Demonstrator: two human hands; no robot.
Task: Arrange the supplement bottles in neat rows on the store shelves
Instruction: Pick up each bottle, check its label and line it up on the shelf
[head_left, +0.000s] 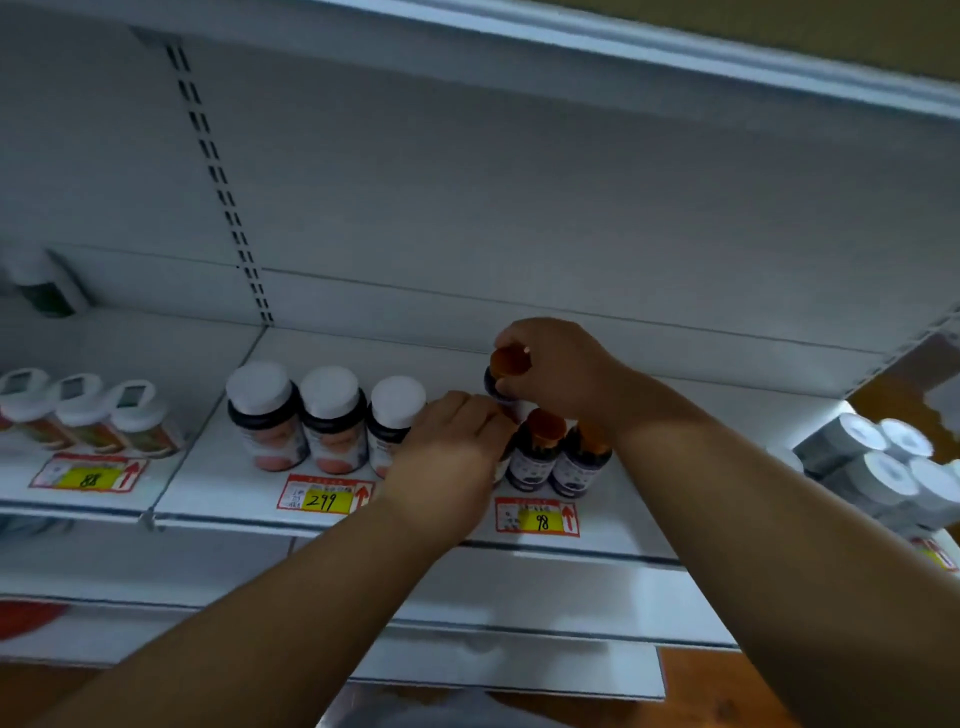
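Nearest the shelf's (623, 525) front edge, the left hand (447, 452) curls its grip around a dark bottle mostly hidden behind it, just left of two standing orange-capped bottles (540, 452). Behind them the right hand (556, 369) pinches another orange-capped dark bottle (506, 371), axis roughly upright, held above the row's back.

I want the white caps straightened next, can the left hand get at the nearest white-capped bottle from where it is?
Probably yes: the left hand lies right beside the nearest white-capped bottle, nothing between.
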